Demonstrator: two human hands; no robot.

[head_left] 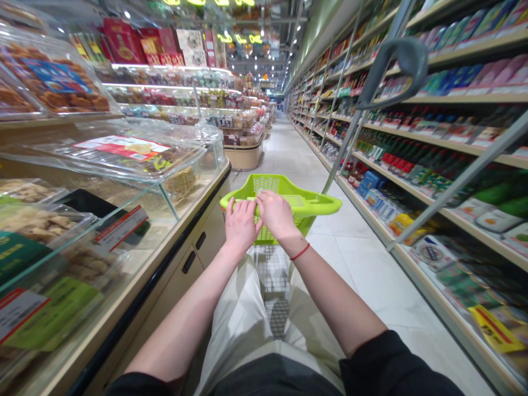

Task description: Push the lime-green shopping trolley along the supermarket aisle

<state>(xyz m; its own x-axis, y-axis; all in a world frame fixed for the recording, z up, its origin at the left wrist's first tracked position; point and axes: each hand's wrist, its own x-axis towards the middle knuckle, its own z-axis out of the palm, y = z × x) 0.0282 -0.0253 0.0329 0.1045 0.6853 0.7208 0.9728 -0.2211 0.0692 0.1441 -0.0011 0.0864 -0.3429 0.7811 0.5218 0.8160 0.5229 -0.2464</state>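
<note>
The left hand (241, 224) and right hand (275, 214) are resting side by side, each grip curling over the near rim of the lime-green plastic mesh basket (325, 206) standing in the tiled aisle (289, 148), where even, level pressure would likely be keeping it straight.

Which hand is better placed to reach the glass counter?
Probably the left hand: it grips the green basket rim on the side of the glass counter; the right hand lies farther away.

glass pastry case (136, 231) l, stocked shelves (433, 142) r, tiled floor (363, 264) btwn.
</note>
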